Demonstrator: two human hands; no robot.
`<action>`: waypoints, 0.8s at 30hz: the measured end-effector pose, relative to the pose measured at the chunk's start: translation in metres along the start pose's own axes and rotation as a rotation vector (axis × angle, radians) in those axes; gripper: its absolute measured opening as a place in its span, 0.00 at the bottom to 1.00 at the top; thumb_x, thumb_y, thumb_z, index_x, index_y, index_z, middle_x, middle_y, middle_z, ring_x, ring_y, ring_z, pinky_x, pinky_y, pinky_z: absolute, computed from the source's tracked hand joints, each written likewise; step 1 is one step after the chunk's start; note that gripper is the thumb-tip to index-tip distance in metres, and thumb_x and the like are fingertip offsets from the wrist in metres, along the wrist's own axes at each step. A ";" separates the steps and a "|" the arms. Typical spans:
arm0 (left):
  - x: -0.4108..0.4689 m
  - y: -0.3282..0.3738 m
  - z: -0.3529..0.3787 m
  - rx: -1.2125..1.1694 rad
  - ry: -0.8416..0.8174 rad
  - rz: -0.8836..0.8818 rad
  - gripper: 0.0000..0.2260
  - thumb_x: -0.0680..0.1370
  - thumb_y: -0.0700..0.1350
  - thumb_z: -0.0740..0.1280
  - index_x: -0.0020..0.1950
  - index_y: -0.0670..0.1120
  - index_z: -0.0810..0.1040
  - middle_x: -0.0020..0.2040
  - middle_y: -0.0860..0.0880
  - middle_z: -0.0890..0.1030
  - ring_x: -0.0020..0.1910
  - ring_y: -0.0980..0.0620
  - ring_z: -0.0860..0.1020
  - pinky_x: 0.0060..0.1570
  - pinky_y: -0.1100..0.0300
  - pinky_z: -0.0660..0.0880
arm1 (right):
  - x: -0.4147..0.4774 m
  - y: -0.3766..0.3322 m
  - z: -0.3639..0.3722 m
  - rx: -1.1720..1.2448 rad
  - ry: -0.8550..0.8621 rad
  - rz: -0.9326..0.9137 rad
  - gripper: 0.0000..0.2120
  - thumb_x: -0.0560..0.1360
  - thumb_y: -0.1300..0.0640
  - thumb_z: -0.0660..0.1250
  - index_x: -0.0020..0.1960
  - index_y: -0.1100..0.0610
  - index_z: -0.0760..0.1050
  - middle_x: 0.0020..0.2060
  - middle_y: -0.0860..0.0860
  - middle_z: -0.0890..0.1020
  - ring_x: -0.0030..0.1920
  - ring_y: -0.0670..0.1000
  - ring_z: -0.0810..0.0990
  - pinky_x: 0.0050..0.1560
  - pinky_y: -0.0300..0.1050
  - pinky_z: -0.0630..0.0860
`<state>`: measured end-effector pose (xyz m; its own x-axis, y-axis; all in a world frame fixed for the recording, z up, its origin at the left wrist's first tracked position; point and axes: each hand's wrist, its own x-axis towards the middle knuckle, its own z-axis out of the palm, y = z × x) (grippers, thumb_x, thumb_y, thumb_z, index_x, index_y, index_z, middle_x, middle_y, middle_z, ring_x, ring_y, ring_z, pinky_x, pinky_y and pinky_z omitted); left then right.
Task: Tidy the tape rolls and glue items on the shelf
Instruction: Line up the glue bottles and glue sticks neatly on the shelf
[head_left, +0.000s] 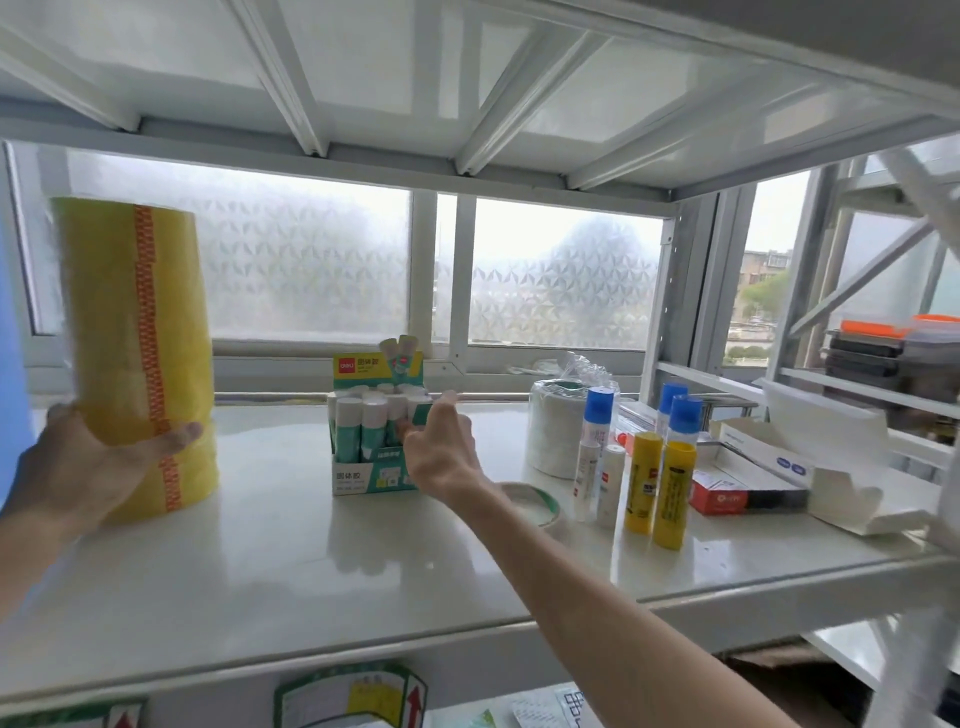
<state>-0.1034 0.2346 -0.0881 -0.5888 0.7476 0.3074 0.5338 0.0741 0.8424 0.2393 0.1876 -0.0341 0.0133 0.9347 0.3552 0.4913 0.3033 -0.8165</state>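
Note:
A tall wrapped stack of yellow tape rolls (137, 332) stands at the left of the white shelf (291, 571), and my left hand (88, 467) grips its lower part. My right hand (441, 447) rests against the right side of a green and white display box of glue sticks (371, 441) at the shelf's middle, fingers curled on its edge. Right of it lie a flat tape roll (530, 504), a white wrapped roll stack (558, 431), two yellow glue sticks (660, 491) and blue-capped glue bottles (595, 441).
An open white carton (815, 467) and a red and black box (748, 493) lie at the shelf's right end. Frosted windows (311, 270) close the back. The shelf above (467, 78) hangs low. Dark trays (883, 358) sit on a neighbouring rack.

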 end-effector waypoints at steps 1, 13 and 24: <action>0.000 -0.003 0.002 -0.002 0.013 -0.006 0.50 0.55 0.70 0.78 0.68 0.48 0.64 0.62 0.39 0.76 0.58 0.35 0.76 0.57 0.36 0.74 | -0.001 -0.004 0.008 0.008 -0.004 0.000 0.23 0.79 0.57 0.63 0.68 0.64 0.60 0.48 0.58 0.80 0.48 0.58 0.80 0.40 0.48 0.74; -0.006 -0.015 -0.003 -0.075 0.135 0.035 0.54 0.45 0.75 0.74 0.66 0.57 0.61 0.65 0.44 0.76 0.59 0.36 0.77 0.54 0.34 0.74 | -0.006 -0.046 0.086 0.021 -0.035 -0.024 0.18 0.77 0.65 0.63 0.64 0.64 0.61 0.53 0.63 0.80 0.54 0.65 0.79 0.52 0.59 0.78; -0.058 0.021 -0.024 -0.056 0.073 0.057 0.60 0.43 0.79 0.70 0.70 0.53 0.62 0.68 0.42 0.74 0.64 0.37 0.74 0.59 0.35 0.71 | -0.039 -0.044 -0.015 -0.186 0.134 -0.301 0.03 0.72 0.63 0.65 0.44 0.63 0.74 0.33 0.56 0.79 0.37 0.60 0.79 0.36 0.52 0.77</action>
<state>-0.0725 0.1769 -0.0777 -0.6019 0.6995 0.3852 0.5343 -0.0056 0.8452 0.2305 0.1349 -0.0048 -0.0480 0.7724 0.6333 0.6402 0.5105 -0.5741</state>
